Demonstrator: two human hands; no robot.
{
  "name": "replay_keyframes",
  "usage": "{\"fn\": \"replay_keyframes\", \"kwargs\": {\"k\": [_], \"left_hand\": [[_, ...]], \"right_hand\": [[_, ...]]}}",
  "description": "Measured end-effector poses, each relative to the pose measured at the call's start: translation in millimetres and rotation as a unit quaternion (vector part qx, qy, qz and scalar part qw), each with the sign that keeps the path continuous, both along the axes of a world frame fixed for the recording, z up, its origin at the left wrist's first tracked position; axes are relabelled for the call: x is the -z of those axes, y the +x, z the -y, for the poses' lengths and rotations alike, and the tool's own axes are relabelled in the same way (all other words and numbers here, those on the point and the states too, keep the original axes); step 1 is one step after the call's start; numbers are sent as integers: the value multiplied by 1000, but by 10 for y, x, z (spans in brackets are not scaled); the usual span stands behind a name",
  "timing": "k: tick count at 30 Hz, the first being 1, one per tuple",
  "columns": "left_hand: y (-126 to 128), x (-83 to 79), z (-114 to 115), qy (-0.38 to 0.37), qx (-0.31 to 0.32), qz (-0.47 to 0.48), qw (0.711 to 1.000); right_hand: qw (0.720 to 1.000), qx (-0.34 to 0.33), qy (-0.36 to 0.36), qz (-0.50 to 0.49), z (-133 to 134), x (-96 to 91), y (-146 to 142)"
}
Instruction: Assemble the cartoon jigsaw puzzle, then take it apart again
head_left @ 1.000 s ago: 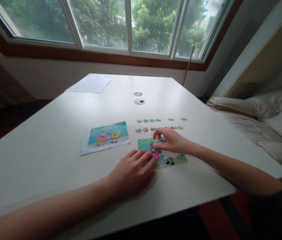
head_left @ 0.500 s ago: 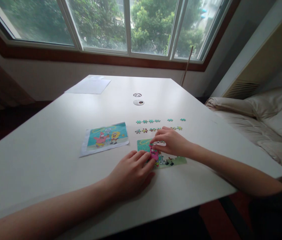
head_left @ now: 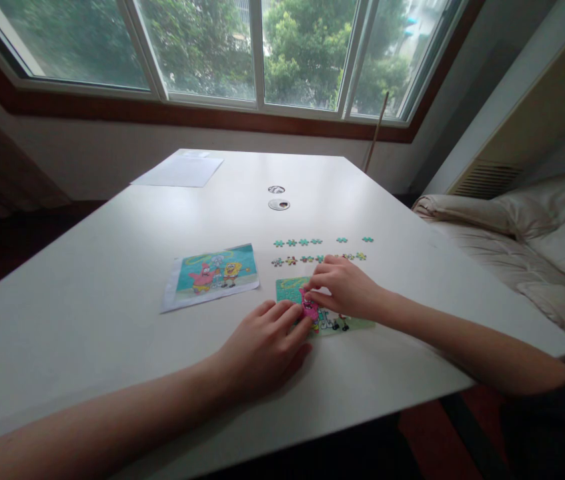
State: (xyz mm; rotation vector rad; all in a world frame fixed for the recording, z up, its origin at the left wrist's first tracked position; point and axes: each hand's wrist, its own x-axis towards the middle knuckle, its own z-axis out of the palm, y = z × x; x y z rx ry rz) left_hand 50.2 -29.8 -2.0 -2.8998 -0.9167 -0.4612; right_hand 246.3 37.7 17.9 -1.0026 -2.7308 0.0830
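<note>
left hand (head_left: 262, 347) | right hand (head_left: 345, 288) | both flat on puzzle (head_left: 292, 291)

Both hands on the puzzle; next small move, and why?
Probably press the right hand flat on the part-built puzzle, seating any piece under it: its fingertips touch beside the pink figure, and the left hand braces the near edge.

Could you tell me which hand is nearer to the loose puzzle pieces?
Right. The right hand lies just in front of the loose pieces, on the partly built puzzle; the left hand rests further back, at the puzzle's near-left edge.
</note>
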Motion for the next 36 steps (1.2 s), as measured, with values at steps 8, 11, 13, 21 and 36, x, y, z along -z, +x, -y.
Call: {"fn": "replay_keyframes", "kwargs": {"k": [8,11,13,21,36], "left_hand": [[-3,-4,-5,0,2,-7,1000],[-2,-5,-2,-6,2,-6,1000],[0,-8,2,-13,2,-6,1000],[-27,-29,-33,-68,-24,-15,997],[-42,19,-95,-100,-12,-17,995]], "right_hand": [[990,-69,-111,57,-89,-166,184],[988,-56,-136,46,-111,-216,340],[987,-45,-148,39,-122,-243,471],[977,31,-197,70,-58,-255,873],[976,27,-204,68,-37,-219,913]]}}
